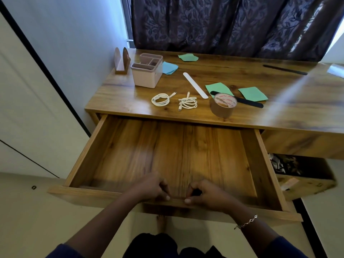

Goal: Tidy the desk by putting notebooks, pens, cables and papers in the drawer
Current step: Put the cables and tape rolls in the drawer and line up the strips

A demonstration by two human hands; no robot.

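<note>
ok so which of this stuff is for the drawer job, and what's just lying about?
Job: drawer, gripped at its front by left hand and right hand; white cables; green papers; blue paper.

Lying about: tape roll, pink organiser, wooden stand, white strip, black strips, curtain.

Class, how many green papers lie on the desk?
3. The back paper lies near the curtain; the middle paper sits behind the tape; the right paper lies beside it. The organiser might hide more.
</note>
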